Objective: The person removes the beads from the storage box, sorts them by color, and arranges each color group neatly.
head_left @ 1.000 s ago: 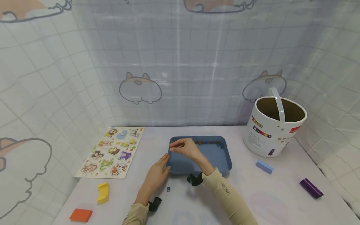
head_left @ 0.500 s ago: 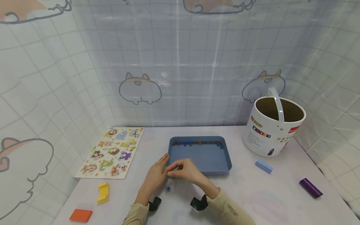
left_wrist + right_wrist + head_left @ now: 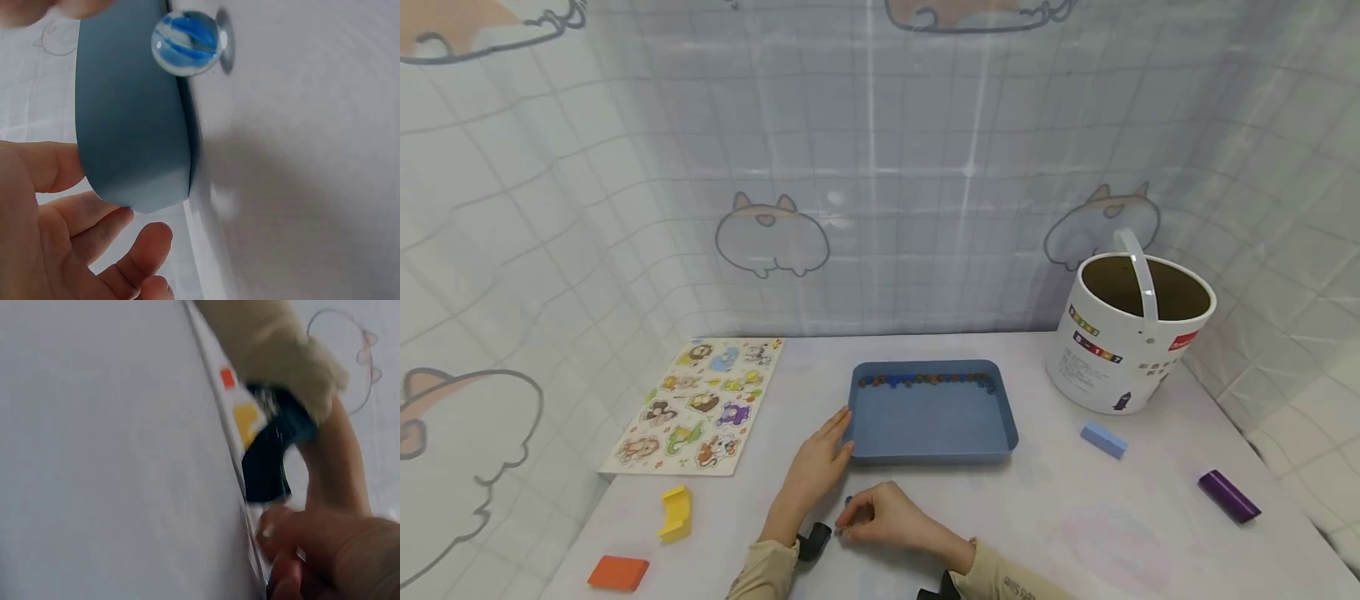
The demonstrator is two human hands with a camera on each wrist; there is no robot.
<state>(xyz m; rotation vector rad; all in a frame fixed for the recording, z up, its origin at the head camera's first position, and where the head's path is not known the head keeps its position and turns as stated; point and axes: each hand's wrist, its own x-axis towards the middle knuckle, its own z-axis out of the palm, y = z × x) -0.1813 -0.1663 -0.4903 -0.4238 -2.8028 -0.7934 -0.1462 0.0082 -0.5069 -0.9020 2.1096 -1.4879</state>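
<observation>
Beside blue tray point(image 3: 880, 450) left wall: left hand point(image 3: 815, 468) flat, fingers straight, steadying tray; right hand point(image 3: 880, 521) fingers curled at blue marble point(image 3: 185, 43) below tray, grip unclear.

- Glass marble point(image 3: 185, 42), glossy and clear with blue swirls inside, catching the light.
- Blue tray point(image 3: 930, 417): smooth matt plastic, no shine on its wall.
- Table point(image 3: 1075, 517) covered in a soft-looking matt white sheet, faintly printed.
- Animal puzzle board point(image 3: 700, 406) looks like wood, pale and printed.
- White bucket point(image 3: 1123, 337): slightly glossy outside, dull brown inside.
</observation>
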